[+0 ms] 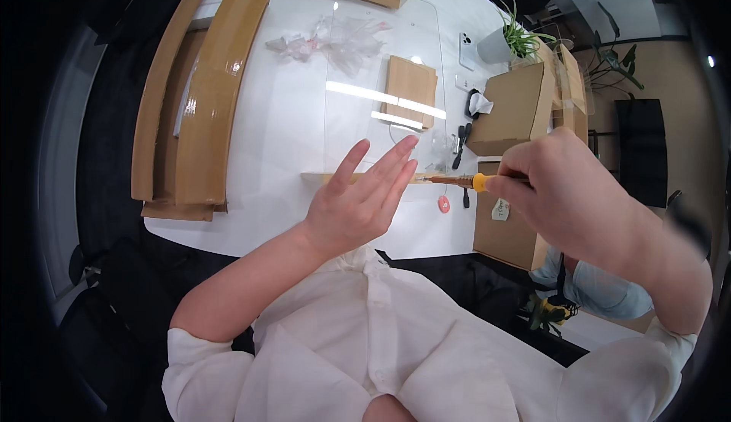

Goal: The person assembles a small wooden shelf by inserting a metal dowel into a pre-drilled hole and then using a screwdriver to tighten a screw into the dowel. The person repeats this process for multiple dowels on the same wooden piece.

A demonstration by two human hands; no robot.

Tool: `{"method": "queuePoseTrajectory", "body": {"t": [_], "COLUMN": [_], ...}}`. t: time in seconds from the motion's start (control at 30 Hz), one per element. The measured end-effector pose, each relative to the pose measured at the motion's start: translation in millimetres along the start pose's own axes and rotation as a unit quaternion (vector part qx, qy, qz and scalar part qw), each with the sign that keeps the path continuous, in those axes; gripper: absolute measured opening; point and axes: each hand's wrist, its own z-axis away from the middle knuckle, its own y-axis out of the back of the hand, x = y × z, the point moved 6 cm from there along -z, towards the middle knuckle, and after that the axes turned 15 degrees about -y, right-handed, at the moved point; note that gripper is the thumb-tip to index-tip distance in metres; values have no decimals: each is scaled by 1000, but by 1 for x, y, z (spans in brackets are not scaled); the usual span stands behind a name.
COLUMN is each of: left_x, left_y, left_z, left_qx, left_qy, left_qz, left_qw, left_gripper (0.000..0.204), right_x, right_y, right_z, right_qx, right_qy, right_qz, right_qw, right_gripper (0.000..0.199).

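Observation:
My left hand (358,201) is raised with its fingers stretched out flat, holding nothing. It lies against or just in front of a clear plastic panel (381,64) that stands over the white table (282,140). A thin wooden strip (324,176) runs along the panel's lower edge. My right hand (560,190) grips a screwdriver (463,182) with a yellow collar. Its shaft points left, and the tip meets the strip's right end beside my left fingertips.
Long cardboard boxes (202,95) lie at the table's left. Crumpled clear wrap (339,38) and a flat cardboard piece (411,87) sit behind the panel. At the right are brown boxes (514,106), black tools (461,136), a phone (466,49), a potted plant (519,40) and a small red object (444,204).

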Motion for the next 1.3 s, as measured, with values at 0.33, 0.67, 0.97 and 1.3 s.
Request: {"method": "queuePoseTrajectory", "body": {"t": [0.33,0.67,0.97,1.3], "left_x": [1,2,3,3], "left_y": [3,3,4,1], "left_z": [0,2,3,4], "left_qx": [2,0,2,15], "left_qy": [3,-5,10,22], "left_qz": [1,-10,38,59], "left_qw": [1000,1000,999,998], "left_gripper": [20,19,18,18], "right_x": [-22,-4,-21,-5], "right_y": [-28,-1,-25,-15], "right_z": [43,1,41,23], "right_qx": [394,-67,255,164], "right_qy": [462,-43,380,198], "right_qz": [385,-10,280,131], "right_qw": [695,997,844,957], "right_gripper": [12,15,8,16]}}
